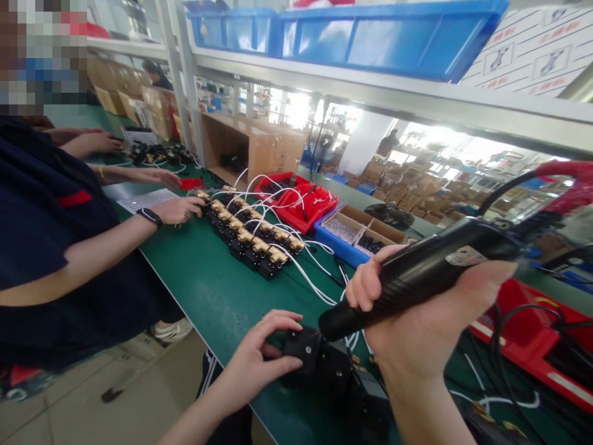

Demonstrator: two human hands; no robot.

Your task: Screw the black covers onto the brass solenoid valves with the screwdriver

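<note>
My right hand (417, 315) is wrapped round a black electric screwdriver (407, 272), which is tilted with its nose down to the left. The tip points at a small black box-shaped part (302, 349) with a screw head on its face. That part sits between the thumb and fingers of my left hand (264, 349). Beside it, more black housings (352, 395) run along the bench edge toward me, some with brass fittings and white cables partly hidden by my right wrist. Whether the screwdriver bit touches a screw I cannot tell.
Rows of black and brass valve-like units (250, 238) with white cables lie mid-bench. Behind them stand red bins (306, 204) and a blue divided box (343, 247). A co-worker's hand (178, 210) touches the far units. A red tray (523, 327) with cables is at right; a shelf (370, 77) spans above.
</note>
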